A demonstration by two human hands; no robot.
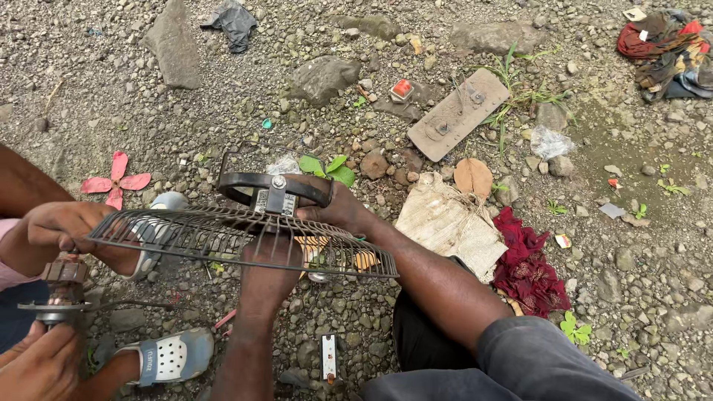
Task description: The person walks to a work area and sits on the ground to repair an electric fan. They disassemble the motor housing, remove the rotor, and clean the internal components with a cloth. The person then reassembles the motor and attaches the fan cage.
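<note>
Over gravel ground (445,44), a wire fan guard (245,241) sits level between both hands: left hand (269,269) clamped on the near rim, right hand (338,208) gripping by its black handle (273,186). Steadying both sides seems wise.

I have only the one head view, looking steeply down and slightly forward from close above my hands onto the gravel ground (631,245). It sits near enough that my forearms fill the lower frame.
</note>
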